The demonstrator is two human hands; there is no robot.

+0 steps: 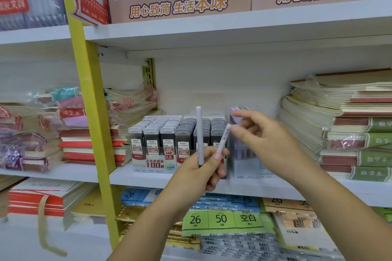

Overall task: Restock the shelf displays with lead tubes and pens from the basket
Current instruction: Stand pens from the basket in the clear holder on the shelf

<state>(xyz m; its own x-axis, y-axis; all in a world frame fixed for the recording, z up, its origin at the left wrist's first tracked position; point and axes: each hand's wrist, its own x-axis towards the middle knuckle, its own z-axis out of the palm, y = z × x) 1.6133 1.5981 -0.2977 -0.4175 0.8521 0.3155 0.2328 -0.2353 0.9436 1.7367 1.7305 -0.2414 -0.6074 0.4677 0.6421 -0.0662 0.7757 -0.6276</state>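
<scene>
My left hand (200,170) holds two pens upright in front of the middle shelf: a grey-white pen (199,133) and a pale pink pen (223,141) tilted to the right. My right hand (257,133) hovers at the pink pen's top end with thumb and forefinger spread; whether it touches is blurred. Behind the hands stands a display of dark lead tubes (161,133) in rows, with a clear pen display box (244,154) of purple pens to its right. No basket is in view.
Stacks of notebooks (347,131) fill the shelf at right, and wrapped notebooks (84,131) lie at left beyond a yellow upright post (93,95). Cardboard display boxes (180,4) sit on the shelf above. Packs of paper (220,220) lie on the shelf below.
</scene>
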